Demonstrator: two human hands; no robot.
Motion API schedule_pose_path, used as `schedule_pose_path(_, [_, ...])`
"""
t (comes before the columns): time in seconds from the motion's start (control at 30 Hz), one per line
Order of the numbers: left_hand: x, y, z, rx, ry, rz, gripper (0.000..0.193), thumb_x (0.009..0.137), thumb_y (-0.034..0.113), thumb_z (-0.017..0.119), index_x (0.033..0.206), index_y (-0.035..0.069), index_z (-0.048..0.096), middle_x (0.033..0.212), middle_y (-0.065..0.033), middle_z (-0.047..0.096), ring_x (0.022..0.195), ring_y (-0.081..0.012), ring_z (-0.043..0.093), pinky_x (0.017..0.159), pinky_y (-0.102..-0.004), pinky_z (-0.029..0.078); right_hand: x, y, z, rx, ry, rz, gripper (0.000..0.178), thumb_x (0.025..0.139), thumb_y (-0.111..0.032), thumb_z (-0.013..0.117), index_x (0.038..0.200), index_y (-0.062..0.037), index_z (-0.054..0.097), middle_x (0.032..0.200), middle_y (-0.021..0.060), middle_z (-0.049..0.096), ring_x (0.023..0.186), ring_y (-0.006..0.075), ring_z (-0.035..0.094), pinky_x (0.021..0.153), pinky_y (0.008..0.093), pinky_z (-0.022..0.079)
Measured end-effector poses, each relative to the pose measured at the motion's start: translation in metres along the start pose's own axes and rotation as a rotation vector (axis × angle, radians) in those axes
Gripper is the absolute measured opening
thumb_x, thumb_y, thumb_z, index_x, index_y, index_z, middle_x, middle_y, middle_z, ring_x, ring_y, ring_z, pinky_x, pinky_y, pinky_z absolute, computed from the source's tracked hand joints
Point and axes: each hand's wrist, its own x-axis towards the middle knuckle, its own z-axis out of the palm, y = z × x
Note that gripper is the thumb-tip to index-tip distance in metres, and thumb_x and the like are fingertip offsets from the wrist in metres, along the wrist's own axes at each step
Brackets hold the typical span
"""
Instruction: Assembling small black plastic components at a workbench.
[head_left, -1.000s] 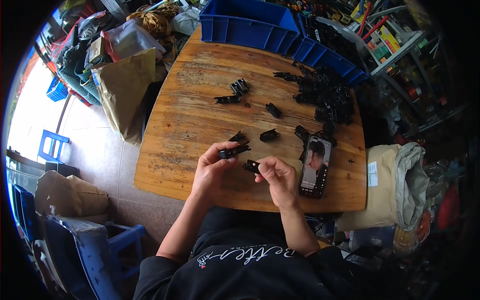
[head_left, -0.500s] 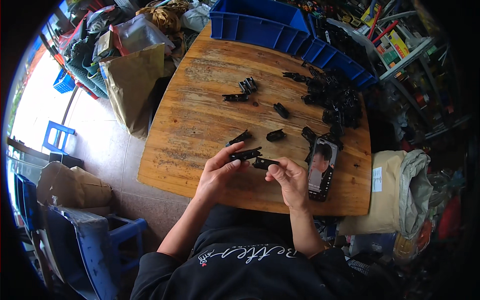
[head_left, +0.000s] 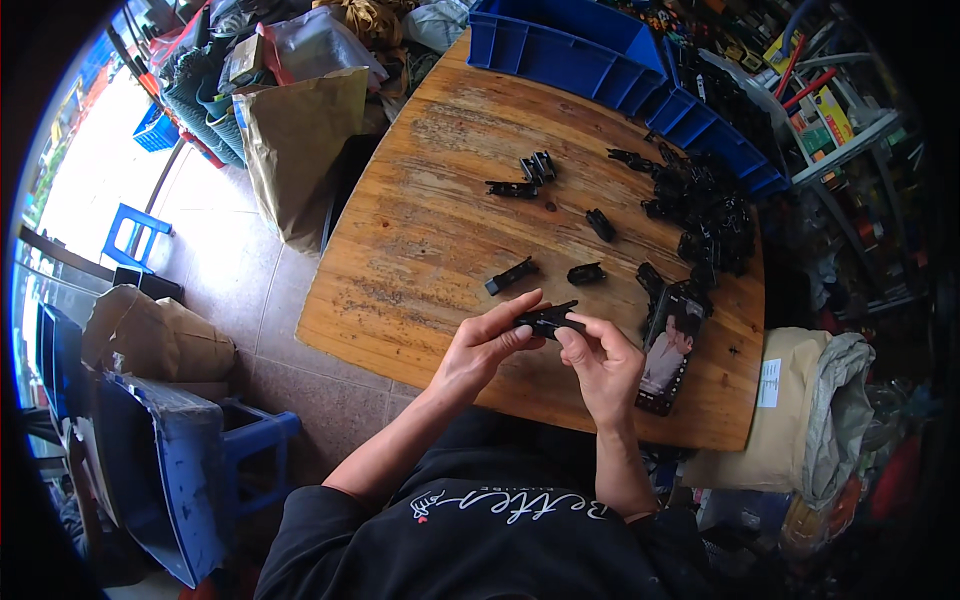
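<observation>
Near the table's front edge, my left hand (head_left: 485,345) is closed round a long black bracket-like part (head_left: 545,319) with a forked far end. The fingertips of my right hand (head_left: 606,368) pinch at the right side of this part; the smaller black piece there is mostly hidden by the fingers. Just beyond my hands lie a loose black part (head_left: 511,275) with a blocky end and a short black part (head_left: 587,273). Farther off are another short black part (head_left: 600,225), a longer one (head_left: 512,189) and a small upright cluster (head_left: 537,166).
A heap of black parts (head_left: 705,205) covers the table's right side. A phone (head_left: 668,350) with a lit screen leans beside it, right of my hand. Blue bins (head_left: 570,75) line the far edge of the wooden table (head_left: 420,220). Paper sacks and blue stools surround it.
My hands have come together: the small piece in my right fingers, apart from the left hand's part before, now meets it. The whole view has shifted, so the table appears farther right.
</observation>
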Motion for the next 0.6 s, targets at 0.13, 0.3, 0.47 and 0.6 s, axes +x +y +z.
schedule_pose_path(0.13, [0.002, -0.003, 0.003, 0.052, 0.022, 0.061, 0.047, 0.089, 0.009, 0.054, 0.132, 0.001, 0.039, 0.124, -0.0124, 0.052, 0.107, -0.0168, 0.053, 0.091, -0.0286, 0.044, -0.002, -0.002, 0.002, -0.017, 0.011, 0.016, 0.023, 0.081, -0.009, 0.067, 0.1, 0.0033, 0.061, 0.075, 0.0011, 0.06, 0.064, 0.0039, 0.052, 0.059, 0.0169, 0.043])
schedule_pose_path(0.3, [-0.005, -0.004, 0.01, 0.224, 0.092, 0.195, 0.046, 0.086, 0.009, 0.059, 0.128, -0.001, 0.043, 0.116, -0.012, 0.056, 0.098, -0.0145, 0.056, 0.085, -0.0257, 0.045, -0.002, -0.004, 0.008, -0.128, 0.014, -0.089, 0.022, 0.082, -0.009, 0.067, 0.099, 0.0025, 0.062, 0.08, 0.0009, 0.061, 0.068, 0.0048, 0.054, 0.061, 0.0177, 0.044])
schedule_pose_path(0.47, [-0.015, 0.0, 0.008, -0.053, 0.198, 0.139, 0.034, 0.081, 0.008, 0.064, 0.111, 0.002, 0.05, 0.086, -0.0053, 0.058, 0.072, -0.0104, 0.055, 0.068, -0.022, 0.044, -0.007, 0.0, 0.005, 0.086, -0.105, 0.028, 0.047, 0.082, -0.034, 0.065, 0.111, 0.0007, 0.054, 0.081, 0.0024, 0.055, 0.072, 0.0088, 0.053, 0.065, 0.0217, 0.044])
schedule_pose_path(0.6, [-0.017, -0.001, 0.007, -0.144, 0.152, 0.112, 0.033, 0.082, 0.006, 0.061, 0.112, 0.002, 0.047, 0.081, -0.0062, 0.059, 0.07, -0.0123, 0.056, 0.067, -0.0231, 0.044, -0.01, 0.002, 0.0, 0.346, -0.295, 0.214, 0.036, 0.089, -0.032, 0.056, 0.103, 0.0016, 0.054, 0.083, 0.0023, 0.059, 0.072, 0.0077, 0.054, 0.067, 0.0202, 0.043])
